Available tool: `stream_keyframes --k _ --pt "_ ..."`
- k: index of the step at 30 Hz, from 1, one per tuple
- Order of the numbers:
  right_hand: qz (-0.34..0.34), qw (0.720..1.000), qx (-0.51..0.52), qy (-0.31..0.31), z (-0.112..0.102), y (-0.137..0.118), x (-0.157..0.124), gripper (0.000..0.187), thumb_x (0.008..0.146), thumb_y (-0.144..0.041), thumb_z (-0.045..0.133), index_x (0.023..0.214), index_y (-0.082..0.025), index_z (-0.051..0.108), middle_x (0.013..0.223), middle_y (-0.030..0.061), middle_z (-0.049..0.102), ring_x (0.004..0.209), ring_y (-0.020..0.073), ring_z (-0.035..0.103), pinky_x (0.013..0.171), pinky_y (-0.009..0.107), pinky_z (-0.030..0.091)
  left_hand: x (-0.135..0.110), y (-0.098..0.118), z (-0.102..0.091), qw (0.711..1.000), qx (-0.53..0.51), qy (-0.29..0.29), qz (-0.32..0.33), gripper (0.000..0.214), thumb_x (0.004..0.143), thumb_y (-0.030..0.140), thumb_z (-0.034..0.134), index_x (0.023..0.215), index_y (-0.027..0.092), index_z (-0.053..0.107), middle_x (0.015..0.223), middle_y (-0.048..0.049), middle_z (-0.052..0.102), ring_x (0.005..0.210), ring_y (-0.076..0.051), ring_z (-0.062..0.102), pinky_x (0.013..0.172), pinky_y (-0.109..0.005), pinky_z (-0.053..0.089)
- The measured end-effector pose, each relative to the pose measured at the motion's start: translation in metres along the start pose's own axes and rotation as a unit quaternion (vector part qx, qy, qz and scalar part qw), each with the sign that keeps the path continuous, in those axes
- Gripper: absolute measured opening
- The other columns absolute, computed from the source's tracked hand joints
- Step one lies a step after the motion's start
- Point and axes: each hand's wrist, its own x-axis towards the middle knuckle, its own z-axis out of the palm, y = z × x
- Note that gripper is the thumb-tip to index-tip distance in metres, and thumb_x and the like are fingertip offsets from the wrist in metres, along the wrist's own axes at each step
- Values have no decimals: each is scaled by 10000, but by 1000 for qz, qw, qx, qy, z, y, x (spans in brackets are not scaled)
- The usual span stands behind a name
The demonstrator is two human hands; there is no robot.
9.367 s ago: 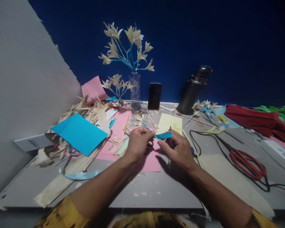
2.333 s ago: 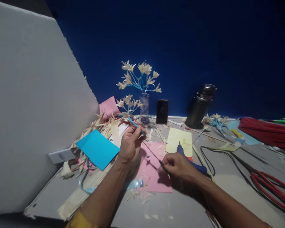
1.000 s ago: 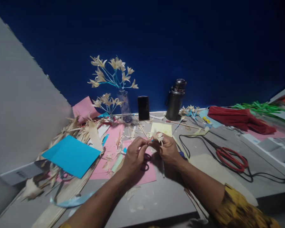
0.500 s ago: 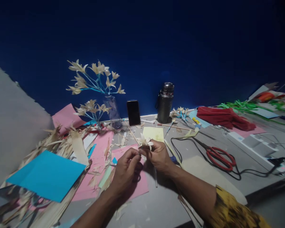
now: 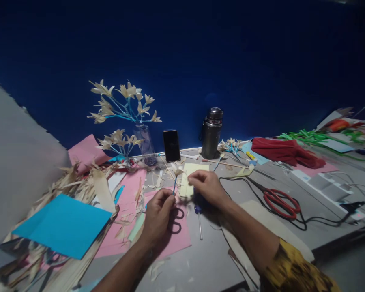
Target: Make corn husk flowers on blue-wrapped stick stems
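Note:
My left hand (image 5: 158, 213) is closed on the blue stem of a small handmade flower (image 5: 178, 172), whose pale petals point up above the fingertips. Dark loops (image 5: 177, 221), shaped like scissor handles, show beside that hand over pink paper (image 5: 182, 239). Over the edge of a pale yellow paper (image 5: 197, 167) is my right hand (image 5: 208, 187), its fingers pinched together. What they hold, if anything, I cannot make out. A screwdriver (image 5: 200, 223) with a blue handle lies just below the right hand, its handle partly covered.
Behind stand a bottle of pale flowers (image 5: 146, 146), a phone (image 5: 171, 146) and a flask (image 5: 211, 136). Dry husks and a blue sheet (image 5: 63, 227) cover the left. Red-handled scissors (image 5: 281, 202), a cable, a power strip (image 5: 322, 190) and a red cloth (image 5: 286, 150) lie right.
My hands have come apart. The flower, earlier between both hands, now stands in the left hand alone. My right hand has moved right and slightly up, uncovering part of the screwdriver.

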Motion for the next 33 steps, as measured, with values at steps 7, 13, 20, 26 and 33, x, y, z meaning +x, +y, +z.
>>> stream_keyframes --k 7,13,20,26,33 --pt "165 947 -232 146 -85 51 71 331 852 -390 613 634 -155 695 875 196 743 1003 361 678 836 417 466 3 3 1 999 -13 44 14 204 789 314 735 929 213 627 724 43 581 551 -83 567 485 -177 435" --pt "209 933 -253 146 -69 85 91 320 727 -465 732 750 -146 739 933 203 755 983 350 698 799 383 485 -1 3 2 1000 -7 13 21 179 789 303 730 913 205 646 761 39 573 545 -72 554 473 -176 433" --pt "142 947 -149 248 -82 88 80 264 776 -330 593 620 -146 699 560 87 676 608 237 662 581 287 463 1 7 0 999 -53 12 -5 217 756 279 775 899 199 633 697 32 577 542 -99 547 501 -234 502" --pt "-53 963 10 264 -58 31 41 353 893 -474 529 835 -161 682 708 57 725 532 142 596 526 238 463 -2 16 3 994 -103 -6 -35 224 726 256 793 838 192 610 700 31 576 500 -92 523 453 -236 493" --pt "-171 980 84 -65 8 -12 -16 135 859 -291 620 788 -185 662 672 -4 681 577 128 609 563 223 460 -3 21 2 994 -109 -3 -11 240 696 292 824 810 177 647 699 17 593 524 -117 576 439 -243 513"
